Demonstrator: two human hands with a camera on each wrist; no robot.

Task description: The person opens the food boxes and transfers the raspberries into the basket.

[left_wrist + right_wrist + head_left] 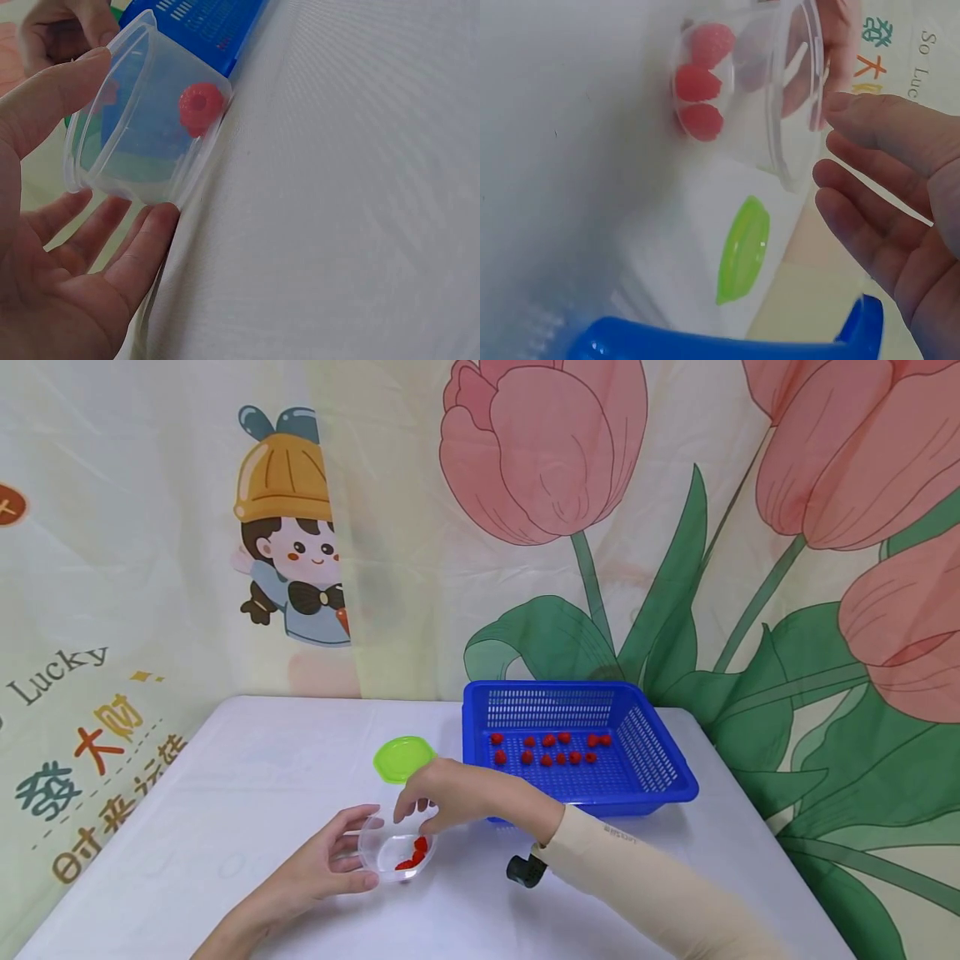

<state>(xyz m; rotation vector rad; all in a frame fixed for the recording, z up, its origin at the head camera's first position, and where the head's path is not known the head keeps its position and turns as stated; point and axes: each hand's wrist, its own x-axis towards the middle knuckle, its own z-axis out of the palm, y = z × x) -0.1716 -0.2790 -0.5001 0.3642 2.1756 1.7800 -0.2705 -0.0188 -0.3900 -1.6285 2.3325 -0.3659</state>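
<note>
A clear plastic tub [393,847] stands on the white table with red raspberries [698,82] at its bottom; three show in the right wrist view. My left hand [333,852] holds it from the left side. Its thumb is at the rim and its fingers lie against the opposite wall, as seen in the left wrist view beside the tub [142,120]. My right hand [450,789] hangs over the tub's opening from the far right. In the right wrist view that right hand [889,180] has its thumb and fingers apart, with nothing between them.
Behind my right forearm stands a blue slotted basket [660,760] with several raspberries [547,741] spread over its floor. A bright green lid [405,758] lies on the table [292,777] beyond the tub. A printed cloth [397,527] hangs along the table's back.
</note>
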